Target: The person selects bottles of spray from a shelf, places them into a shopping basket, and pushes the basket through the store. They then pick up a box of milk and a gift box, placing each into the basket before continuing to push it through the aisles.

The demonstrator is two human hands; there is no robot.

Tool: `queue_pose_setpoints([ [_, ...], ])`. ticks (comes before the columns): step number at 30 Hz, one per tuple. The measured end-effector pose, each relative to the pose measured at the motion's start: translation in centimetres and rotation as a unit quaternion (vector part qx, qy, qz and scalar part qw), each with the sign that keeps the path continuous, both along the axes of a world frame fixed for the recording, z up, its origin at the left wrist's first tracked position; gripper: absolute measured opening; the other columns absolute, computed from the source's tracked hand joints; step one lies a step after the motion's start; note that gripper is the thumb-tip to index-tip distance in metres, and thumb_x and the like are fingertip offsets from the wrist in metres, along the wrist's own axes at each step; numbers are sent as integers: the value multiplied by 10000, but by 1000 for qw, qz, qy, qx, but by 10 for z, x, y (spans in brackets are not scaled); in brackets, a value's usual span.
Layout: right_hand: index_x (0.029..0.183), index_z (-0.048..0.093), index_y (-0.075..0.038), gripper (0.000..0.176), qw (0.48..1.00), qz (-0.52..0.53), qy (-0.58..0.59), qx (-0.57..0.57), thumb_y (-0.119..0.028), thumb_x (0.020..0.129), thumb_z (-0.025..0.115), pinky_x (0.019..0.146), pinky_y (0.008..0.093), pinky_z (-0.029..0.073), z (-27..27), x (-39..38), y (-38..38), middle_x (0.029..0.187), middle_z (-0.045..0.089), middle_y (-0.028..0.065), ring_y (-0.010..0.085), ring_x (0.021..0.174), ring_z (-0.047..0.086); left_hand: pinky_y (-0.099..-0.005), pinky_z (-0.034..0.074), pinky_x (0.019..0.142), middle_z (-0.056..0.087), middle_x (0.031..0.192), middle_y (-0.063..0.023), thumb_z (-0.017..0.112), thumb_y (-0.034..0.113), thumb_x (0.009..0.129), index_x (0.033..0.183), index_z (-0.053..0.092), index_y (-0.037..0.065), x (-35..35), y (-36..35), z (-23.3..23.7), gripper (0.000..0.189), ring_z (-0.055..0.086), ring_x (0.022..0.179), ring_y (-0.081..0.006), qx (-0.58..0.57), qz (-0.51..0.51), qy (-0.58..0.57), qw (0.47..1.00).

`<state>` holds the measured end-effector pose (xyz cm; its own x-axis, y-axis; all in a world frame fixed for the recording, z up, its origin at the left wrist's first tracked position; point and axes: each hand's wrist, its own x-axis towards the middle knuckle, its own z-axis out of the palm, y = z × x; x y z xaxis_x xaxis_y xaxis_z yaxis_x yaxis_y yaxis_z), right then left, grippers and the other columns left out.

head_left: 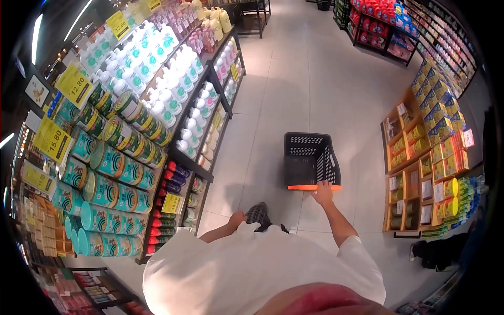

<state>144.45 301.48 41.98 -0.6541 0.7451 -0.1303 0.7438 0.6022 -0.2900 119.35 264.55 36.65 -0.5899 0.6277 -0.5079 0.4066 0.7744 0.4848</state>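
Observation:
My right hand [323, 193] is wrapped round the orange handle [304, 187] of a black shopping basket [302, 160]. The basket has perforated walls, and its visible inside shows only bare black plastic. It is in front of me, to the right of my body, over the floor tiles. Close by my left thigh hangs my left hand [238, 218], its fingers curled in with nothing showing in them. The nearest goods to it are the bottles with red caps [161, 231] on the low shelf at the left.
Left of me runs a tall shelf unit with teal cans [113, 191], white pump bottles [168, 100] and yellow price tags [51, 140]. A wooden display [412, 173] of boxes stands on the right, with a person's dark-clothed leg [443, 252] near it. Grey tiled floor [289, 68] stretches ahead.

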Motion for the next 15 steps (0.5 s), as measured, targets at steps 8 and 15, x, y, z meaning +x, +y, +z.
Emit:
queue_pose_setpoints([
  [8,993,619,-66,464,988,114,96,37,-489,803,654,829,418,484,7,-74,125,1070,553,84,281,1075,477,-456,507,825,664,982,-226,614,358,795,973,661,41,-65,115,-53,366,637,956,-393,-34,22,-100,994],
  [15,944,672,-118,447,992,108,36,51,-533,779,665,824,439,466,32,-151,210,1033,562,77,284,1043,485,-423,550,729,678,965,-183,476,291,864,906,701,51,-192,286,-65,331,671,937,-291,-137,-193,-109,965],
])
